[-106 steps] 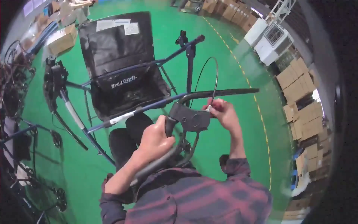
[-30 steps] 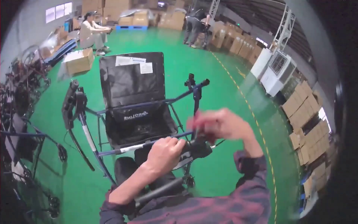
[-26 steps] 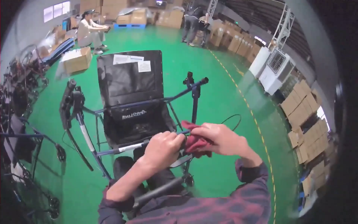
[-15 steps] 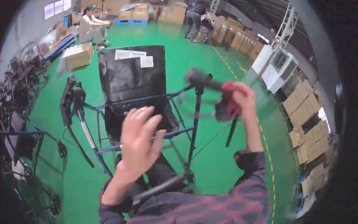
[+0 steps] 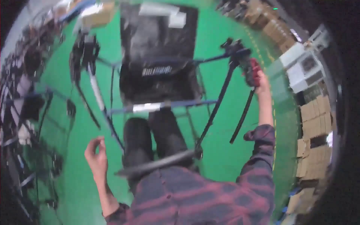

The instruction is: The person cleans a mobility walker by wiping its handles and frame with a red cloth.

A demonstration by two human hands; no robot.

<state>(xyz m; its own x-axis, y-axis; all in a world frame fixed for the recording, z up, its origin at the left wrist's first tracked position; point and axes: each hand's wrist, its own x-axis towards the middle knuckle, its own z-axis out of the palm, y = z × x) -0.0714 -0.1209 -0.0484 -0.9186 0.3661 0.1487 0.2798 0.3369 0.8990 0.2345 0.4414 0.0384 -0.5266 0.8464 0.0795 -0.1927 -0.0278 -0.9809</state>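
Note:
A blue-framed rollator walker (image 5: 195, 103) stands before me, with a black seat bag and backrest panel (image 5: 157, 41) in its middle. My right hand (image 5: 263, 81) is closed around a red cloth (image 5: 256, 72) at the black right handle (image 5: 242, 56). A black rod-like part (image 5: 242, 120) hangs below that handle. Away from the walker, my left hand (image 5: 96, 157) hovers over the floor at lower left. Its fingers are loosely curled, a gap shows beside the thumb, and nothing is seen in it. The left handle (image 5: 85, 50) stands untouched. Motion blur softens the details.
More walkers or frames with wheels (image 5: 33, 101) crowd the left side. Stacked cardboard boxes (image 5: 317, 123) and a white box-shaped unit (image 5: 305, 69) line the right, past a yellow floor line. Another carton (image 5: 99, 15) lies at the far left. A dark curved bar (image 5: 161, 163) crosses near my waist.
My view has tipped downward. My left hand has moved from the walker's middle to the lower left. My right hand, with the red cloth, is now farther right at the right handle.

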